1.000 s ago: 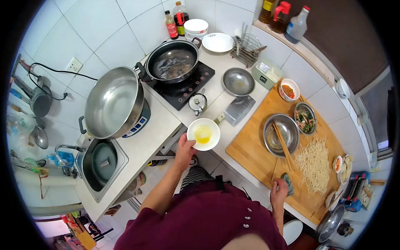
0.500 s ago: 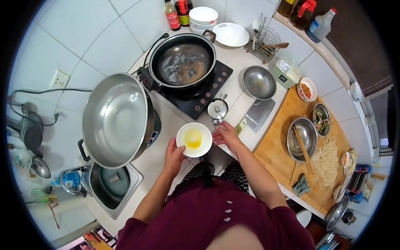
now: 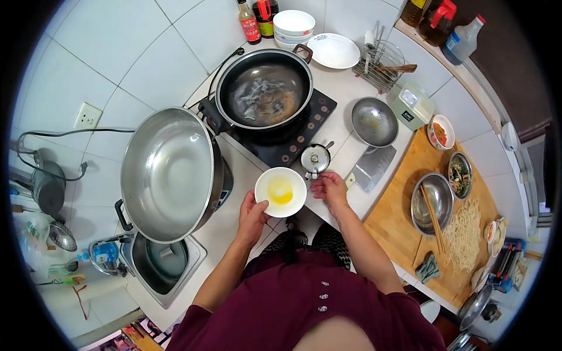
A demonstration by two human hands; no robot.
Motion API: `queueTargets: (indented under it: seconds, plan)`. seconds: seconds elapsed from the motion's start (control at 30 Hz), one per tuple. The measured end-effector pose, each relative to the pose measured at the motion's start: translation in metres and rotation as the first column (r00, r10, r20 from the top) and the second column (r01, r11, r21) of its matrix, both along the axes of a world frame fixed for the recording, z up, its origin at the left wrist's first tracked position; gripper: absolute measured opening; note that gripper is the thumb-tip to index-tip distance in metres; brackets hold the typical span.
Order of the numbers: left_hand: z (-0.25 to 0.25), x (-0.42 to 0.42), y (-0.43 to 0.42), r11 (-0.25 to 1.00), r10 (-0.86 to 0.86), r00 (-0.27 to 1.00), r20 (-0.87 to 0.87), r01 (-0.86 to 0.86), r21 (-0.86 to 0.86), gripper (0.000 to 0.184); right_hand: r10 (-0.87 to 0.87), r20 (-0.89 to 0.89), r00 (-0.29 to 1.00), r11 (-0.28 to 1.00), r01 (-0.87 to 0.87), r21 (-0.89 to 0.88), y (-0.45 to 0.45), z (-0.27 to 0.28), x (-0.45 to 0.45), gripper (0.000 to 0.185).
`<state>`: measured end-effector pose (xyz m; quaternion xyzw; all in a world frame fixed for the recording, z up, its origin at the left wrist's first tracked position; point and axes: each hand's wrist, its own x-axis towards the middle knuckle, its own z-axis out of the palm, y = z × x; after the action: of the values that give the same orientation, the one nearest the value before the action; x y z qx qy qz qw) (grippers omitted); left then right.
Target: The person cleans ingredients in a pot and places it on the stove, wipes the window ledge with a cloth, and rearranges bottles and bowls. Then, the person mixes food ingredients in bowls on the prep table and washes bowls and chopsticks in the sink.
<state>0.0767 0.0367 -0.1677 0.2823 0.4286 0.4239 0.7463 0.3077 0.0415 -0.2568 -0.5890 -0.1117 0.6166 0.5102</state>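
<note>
My left hand [image 3: 253, 219] grips the edge of a white bowl [image 3: 290, 182] with yellow and clear liquid in it, thumb on the rim. Just right of the bowl is my right hand [image 3: 331, 192], its fingers at the near side of a small lidded metal pot [image 3: 315, 158]; whether they grip its handle is too small to tell. Behind the bowl, a black pan [image 3: 263, 89] with clear liquid stands on the induction cooker [image 3: 319, 117].
A large steel pan [image 3: 170, 175] stands at left above the sink [image 3: 196, 257]. A cleaver [image 3: 374, 169] lies beside a metal bowl [image 3: 374, 121]. On the wooden board [image 3: 389, 216] are noodles [image 3: 462, 237], chopsticks [image 3: 433, 216] in a steel bowl [image 3: 448, 199], and a cloth [image 3: 428, 268].
My right hand has left the cloth by the board and come over beside the white bowl and small pot. My left hand still holds the bowl. The view has shifted.
</note>
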Motion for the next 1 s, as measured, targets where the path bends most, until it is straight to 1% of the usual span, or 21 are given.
queueTargets:
  seconds: [0.1, 0.13, 0.17, 0.2, 0.23, 0.27, 0.3, 0.33, 0.37, 0.4, 0.47, 0.53, 0.57, 0.63, 0.7, 0.8, 0.9, 1.0]
  plan:
    - [-0.003, -0.001, -0.003, 0.999, 0.027, 0.999, -0.042, -0.029, -0.028, 0.042, 0.024, 0.02, 1.0, 1.0, -0.024, 0.02, -0.002, 0.002, 0.006, 0.018]
    - [-0.004, -0.002, -0.005, 0.999, 0.02, 0.999, -0.036, -0.021, -0.027, 0.042, 0.061, 0.025, 0.998, 0.997, -0.062, 0.044, -0.002, 0.003, 0.005, 0.018]
    - [-0.007, -0.006, -0.005, 0.999, 0.022, 0.997, -0.07, -0.024, -0.031, 0.042, 0.088, 0.036, 0.995, 0.994, -0.091, 0.069, -0.002, 0.005, 0.005, 0.019]
    - [-0.01, -0.006, -0.005, 0.999, 0.013, 0.995, -0.097, -0.017, -0.033, 0.042, 0.113, -0.001, 0.994, 0.991, -0.112, 0.073, -0.005, 0.005, 0.005, 0.021]
    - [-0.014, -0.007, -0.006, 1.0, 0.029, 0.999, -0.044, -0.03, -0.01, 0.042, 0.126, -0.032, 0.992, 0.989, -0.123, 0.077, -0.007, 0.006, 0.003, 0.023]
    - [-0.01, -0.005, -0.006, 0.999, 0.032, 0.999, -0.032, -0.033, -0.005, 0.043, 0.124, 0.013, 0.992, 0.992, -0.124, -0.011, -0.004, 0.015, -0.002, 0.024]
    - [-0.005, -0.003, -0.006, 0.999, 0.038, 0.999, -0.023, -0.038, 0.0, 0.043, 0.087, 0.012, 0.996, 0.996, -0.087, 0.037, -0.004, 0.002, -0.004, 0.022]
    - [-0.005, -0.003, -0.006, 1.0, 0.0, 1.0, -0.007, 0.0, 0.001, 0.043, 0.085, 0.018, 0.996, 0.996, -0.086, 0.032, -0.002, 0.001, -0.006, 0.02]
    - [-0.005, -0.004, -0.006, 1.0, 0.015, 1.0, -0.017, -0.015, -0.001, 0.043, 0.092, 0.027, 0.995, 0.995, -0.093, 0.031, -0.001, -0.004, -0.007, 0.021]
    - [-0.005, -0.004, -0.005, 0.999, 0.038, 0.999, -0.031, -0.038, 0.0, 0.042, 0.098, 0.027, 0.995, 0.995, -0.099, 0.031, 0.0, -0.002, -0.006, 0.021]
    - [-0.004, -0.004, -0.003, 1.0, 0.022, 0.999, -0.029, -0.021, 0.015, 0.042, 0.095, 0.026, 0.995, 0.995, -0.096, 0.037, 0.0, 0.002, -0.003, 0.021]
    - [-0.003, -0.005, -0.003, 1.0, 0.015, 0.999, -0.031, -0.014, 0.023, 0.041, 0.075, -0.089, 0.993, 0.997, -0.076, -0.005, -0.004, 0.022, -0.001, 0.022]
    - [-0.002, -0.004, -0.003, 1.0, 0.011, 1.0, -0.028, -0.01, 0.027, 0.041, 0.067, -0.085, 0.994, 0.998, -0.067, -0.002, -0.004, 0.023, 0.0, 0.022]
    - [-0.003, -0.003, -0.003, 0.999, 0.001, 1.0, -0.023, -0.001, 0.033, 0.04, 0.104, -0.022, 0.994, 0.995, -0.104, 0.006, -0.005, 0.022, -0.001, 0.023]
    - [-0.004, -0.002, -0.001, 1.0, -0.022, 0.999, -0.031, 0.022, 0.022, 0.041, 0.094, -0.016, 0.995, 0.995, -0.093, 0.027, -0.004, 0.013, -0.002, 0.024]
    - [-0.003, 0.002, -0.002, 0.999, -0.035, 0.999, -0.027, 0.036, 0.015, 0.043, 0.039, 0.009, 0.999, 0.998, -0.039, 0.042, -0.003, 0.013, 0.003, 0.02]
    - [-0.001, 0.005, -0.002, 0.999, -0.049, 0.998, -0.028, 0.05, 0.017, 0.044, 0.05, 0.044, 0.998, 0.998, -0.051, 0.021, -0.003, 0.013, 0.017, 0.016]
    - [-0.003, 0.005, -0.003, 0.998, -0.061, 0.998, -0.034, 0.061, 0.024, 0.045, 0.078, 0.118, 0.99, 0.997, -0.08, 0.014, -0.004, 0.014, 0.043, 0.014]
